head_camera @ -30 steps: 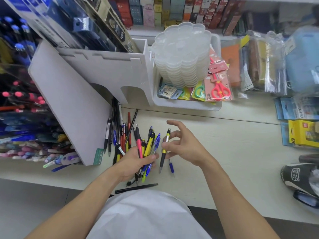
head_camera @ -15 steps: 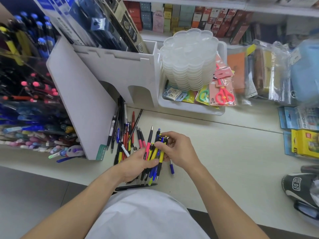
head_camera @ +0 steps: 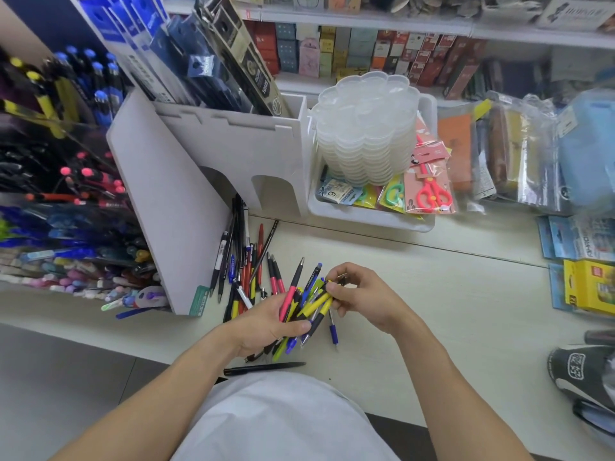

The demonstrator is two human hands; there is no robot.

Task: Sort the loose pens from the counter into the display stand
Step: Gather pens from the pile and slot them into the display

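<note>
My left hand [head_camera: 266,327] grips a fanned bundle of pens [head_camera: 299,299] in yellow, pink, blue and black, just above the counter. My right hand [head_camera: 362,296] pinches the top ends of the yellow pens in that bundle. More loose pens [head_camera: 243,257] lie in a heap on the white counter [head_camera: 432,294] beside the bundle. The white display stand [head_camera: 159,201] rises at the left. Its clear tiers [head_camera: 66,211] hold several rows of pens. A single black pen [head_camera: 264,367] lies at the counter's near edge, and a blue-tipped pen [head_camera: 332,331] lies under my right wrist.
A white tray [head_camera: 372,217] behind the pens holds a stack of clear palettes [head_camera: 366,128] and packaged scissors [head_camera: 431,191]. Bagged goods [head_camera: 506,154] and yellow and blue packs [head_camera: 585,284] sit at the right. A dark shoe-like item [head_camera: 579,371] lies at the right edge. Shelves of boxes run along the back.
My right hand brought one yellow pen over to the bundle in my left hand and now pinches the pens' tops. The view has tilted slightly up and right.
</note>
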